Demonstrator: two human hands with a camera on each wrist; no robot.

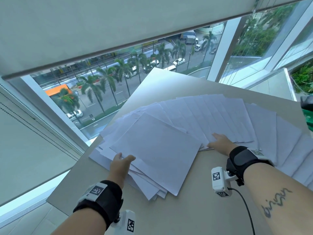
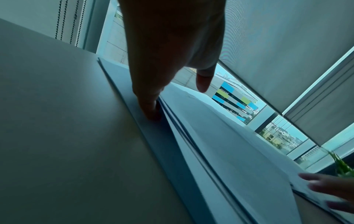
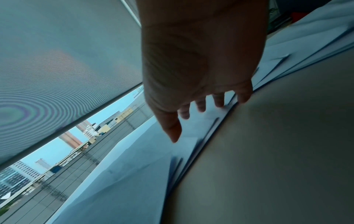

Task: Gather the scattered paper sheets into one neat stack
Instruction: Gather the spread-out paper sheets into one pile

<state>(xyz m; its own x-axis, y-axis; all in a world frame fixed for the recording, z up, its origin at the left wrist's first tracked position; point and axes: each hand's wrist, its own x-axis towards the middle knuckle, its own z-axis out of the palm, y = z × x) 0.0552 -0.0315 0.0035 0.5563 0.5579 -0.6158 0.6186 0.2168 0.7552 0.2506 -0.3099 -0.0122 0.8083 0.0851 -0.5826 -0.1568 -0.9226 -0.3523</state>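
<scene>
The paper sheets [image 1: 199, 119] lie fanned across the beige table [image 1: 194, 209], filling the middle and right of the head view. At the left end of the fan a looser pile [image 1: 152, 153] has formed, its top sheet skewed and its lower corners jutting toward the bottom of the frame; the rest spread in overlapping strips toward the upper right and run down the right edge of the picture.

Your left hand [image 1: 121, 164] sits at the lower left edge of that pile. In the left wrist view your fingers [image 2: 151, 109] reach under the lifted edges of the sheets while the thumb [image 2: 204, 81] hovers just above the top sheet (not quite touching it), so the hand is spread apart around the pile's edge, not clamped.

Your right hand [image 1: 219, 143] lies in the centre of the frame, flat on the fanned sheets where they meet the pile. The right wrist view shows its fingers [image 3: 218, 100] straight and splayed, tips pressing on the paper near its lower edge.

Both wrists carry black straps with white marker-tagged cameras [image 1: 220, 181]. A roller blind [image 1: 84, 31] covers the top of the frame, with a street and palms below it through the window [image 1: 118, 78]. A green object [image 1: 308, 112] shows at the right edge.
</scene>
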